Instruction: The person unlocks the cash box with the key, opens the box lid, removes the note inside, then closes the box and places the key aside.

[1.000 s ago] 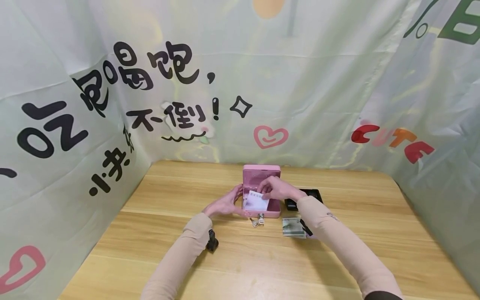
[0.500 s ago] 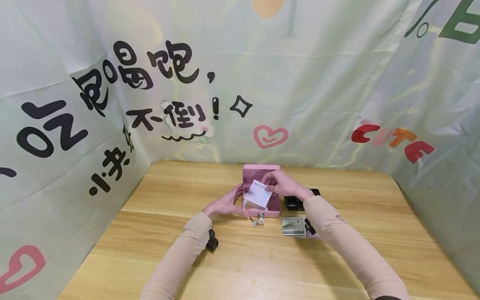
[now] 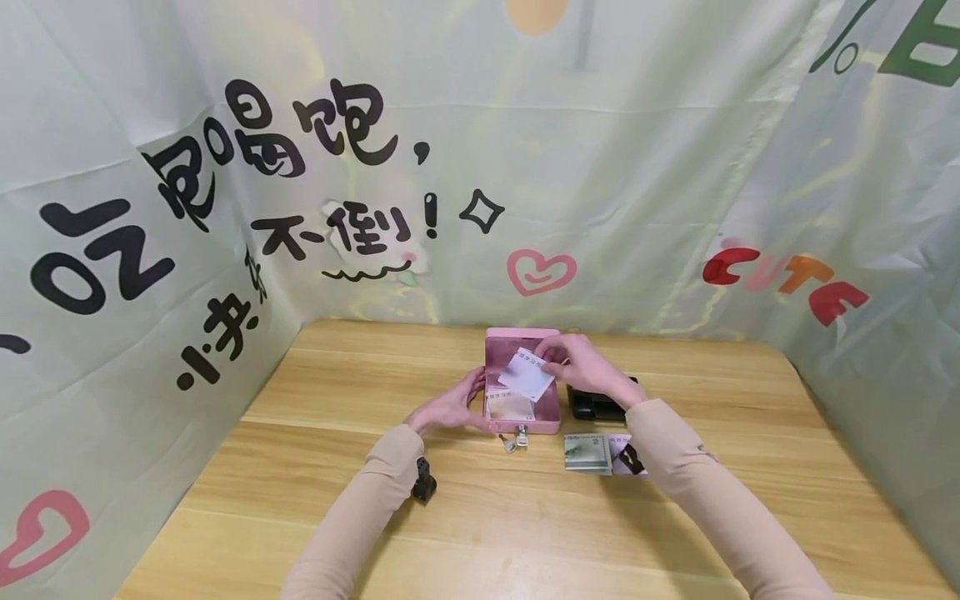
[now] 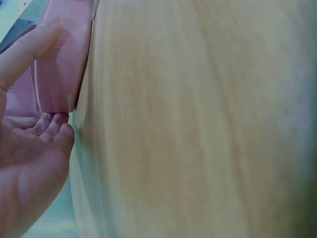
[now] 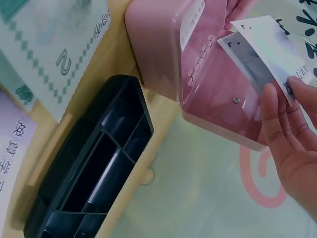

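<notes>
- A wood-grain table (image 3: pixel 450 533) stands against a pale cloth backdrop (image 3: pixel 637 192) printed with black characters, pink hearts and the word "CUTE".
- The pink metal cash box (image 3: pixel 549 428) sits near the table's far side, lid raised on the hinge side, away from the person; small keys (image 3: pixel 509 444) hang at its front.
- The right hand (image 3: pixel 581 364) pinches pale paper money (image 3: pixel 525 375) between thumb and fingers; the right wrist view shows two leaves, though whether two notes or one folded I cannot tell.
- That money slants above the box's interior, just left of the right hand, the nearer one; foreshortening hides its long axis.
- The left hand (image 3: pixel 450 407) touches the box's left side, thumb and fingers spread apart, below and left of the money.
- More pale notes (image 3: pixel 510 406) lie inside the box.
- Right of it are a black compartment tray (image 3: pixel 592 406), and, nearer the person, green-printed notes (image 3: pixel 587 452) beside purple notes (image 3: pixel 618 446).
</notes>
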A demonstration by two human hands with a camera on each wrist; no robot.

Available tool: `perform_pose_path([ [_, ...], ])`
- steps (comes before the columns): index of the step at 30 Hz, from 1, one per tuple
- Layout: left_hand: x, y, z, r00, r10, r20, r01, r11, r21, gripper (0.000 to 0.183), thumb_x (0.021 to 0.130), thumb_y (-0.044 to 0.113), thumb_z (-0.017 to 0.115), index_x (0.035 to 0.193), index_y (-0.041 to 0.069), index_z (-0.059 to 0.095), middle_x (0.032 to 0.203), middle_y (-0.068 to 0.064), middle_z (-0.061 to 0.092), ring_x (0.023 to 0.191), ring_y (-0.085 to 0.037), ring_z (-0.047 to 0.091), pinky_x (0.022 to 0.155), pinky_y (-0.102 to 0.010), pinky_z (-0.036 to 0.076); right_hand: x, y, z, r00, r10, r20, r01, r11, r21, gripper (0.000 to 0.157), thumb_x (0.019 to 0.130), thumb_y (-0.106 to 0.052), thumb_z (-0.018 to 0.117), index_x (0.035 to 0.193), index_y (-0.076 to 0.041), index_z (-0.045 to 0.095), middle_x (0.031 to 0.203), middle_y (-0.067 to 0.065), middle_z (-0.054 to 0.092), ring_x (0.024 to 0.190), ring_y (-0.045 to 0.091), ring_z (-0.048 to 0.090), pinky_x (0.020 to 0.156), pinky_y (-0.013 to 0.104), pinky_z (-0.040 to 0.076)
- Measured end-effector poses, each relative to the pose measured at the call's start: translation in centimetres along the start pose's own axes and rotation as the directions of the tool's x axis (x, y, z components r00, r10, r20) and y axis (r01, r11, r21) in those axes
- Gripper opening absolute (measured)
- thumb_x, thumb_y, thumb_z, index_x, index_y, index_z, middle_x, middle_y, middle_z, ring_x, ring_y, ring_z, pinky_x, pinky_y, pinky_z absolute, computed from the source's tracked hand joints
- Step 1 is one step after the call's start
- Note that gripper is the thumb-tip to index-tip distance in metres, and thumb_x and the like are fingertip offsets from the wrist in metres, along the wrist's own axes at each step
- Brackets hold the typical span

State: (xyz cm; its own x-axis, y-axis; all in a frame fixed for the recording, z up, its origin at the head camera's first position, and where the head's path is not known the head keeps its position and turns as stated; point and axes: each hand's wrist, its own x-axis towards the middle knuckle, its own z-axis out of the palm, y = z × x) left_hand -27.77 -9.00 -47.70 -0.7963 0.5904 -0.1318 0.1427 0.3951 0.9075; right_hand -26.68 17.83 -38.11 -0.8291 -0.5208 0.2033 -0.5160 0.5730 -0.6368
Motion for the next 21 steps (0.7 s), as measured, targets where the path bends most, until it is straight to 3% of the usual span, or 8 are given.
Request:
perform_pose_path([
  [4, -0.1, 0.0, 0.0, 1.000, -0.009, 0.004, 0.009, 1.000, 0.002, 0.120, 0.075, 0.013, 0.086, 0.161, 0.003, 0.003, 0.168, -0.021, 0.015, 0.156, -0.037, 0.019, 0.130, -0.050, 0.016, -0.7, 0.2, -0.3, 1.000, 0.024, 0.000, -0.024, 0.994, 0.105, 0.015, 0.093, 0.005, 0.061, 0.107, 0.006, 0.067, 0.095, 0.020, 0.068, 0.077, 0.020, 0.064, 0.058, 0.022, 0.058],
  [9, 0.0, -0.1, 0.0, 1.000, -0.004, 0.006, 0.004, 1.000, 0.002, 0.120, 0.075, 0.013, 0.086, 0.161, 0.004, 0.004, 0.168, -0.021, 0.015, 0.156, -0.036, 0.019, 0.130, -0.051, 0.016, -1.6, 0.9, -0.6, 0.999, 0.032, -0.030, -0.025, 0.975, 0.222, 0.018, 0.093, 0.007, 0.058, 0.110, 0.009, 0.066, 0.102, 0.027, 0.067, 0.081, 0.021, 0.065, 0.061, 0.023, 0.060],
  [15, 0.0, -0.1, -0.1, 1.000, 0.022, 0.006, -0.022, 1.000, -0.017, 0.118, 0.075, 0.011, 0.086, 0.161, 0.004, 0.006, 0.168, -0.021, 0.018, 0.156, -0.037, 0.020, 0.130, -0.052, 0.016, -3.1, 1.3, -1.0, 0.994, 0.094, -0.054, -0.073, 0.951, 0.302, 0.023, 0.093, 0.006, 0.058, 0.115, 0.010, 0.064, 0.108, 0.029, 0.067, 0.089, 0.017, 0.065, 0.073, 0.023, 0.061],
  [21, 0.0, 0.0, -0.1, 1.000, 0.022, 0.018, -0.021, 1.000, -0.023, 0.117, 0.076, 0.010, 0.085, 0.161, 0.005, 0.006, 0.168, -0.020, 0.016, 0.156, -0.036, 0.019, 0.131, -0.050, 0.015, -4.9, 1.7, -1.5, 0.982, 0.168, -0.086, -0.127, 0.925, 0.357, 0.027, 0.095, 0.003, 0.059, 0.120, 0.010, 0.063, 0.114, 0.030, 0.065, 0.091, 0.009, 0.064, 0.075, 0.021, 0.060],
])
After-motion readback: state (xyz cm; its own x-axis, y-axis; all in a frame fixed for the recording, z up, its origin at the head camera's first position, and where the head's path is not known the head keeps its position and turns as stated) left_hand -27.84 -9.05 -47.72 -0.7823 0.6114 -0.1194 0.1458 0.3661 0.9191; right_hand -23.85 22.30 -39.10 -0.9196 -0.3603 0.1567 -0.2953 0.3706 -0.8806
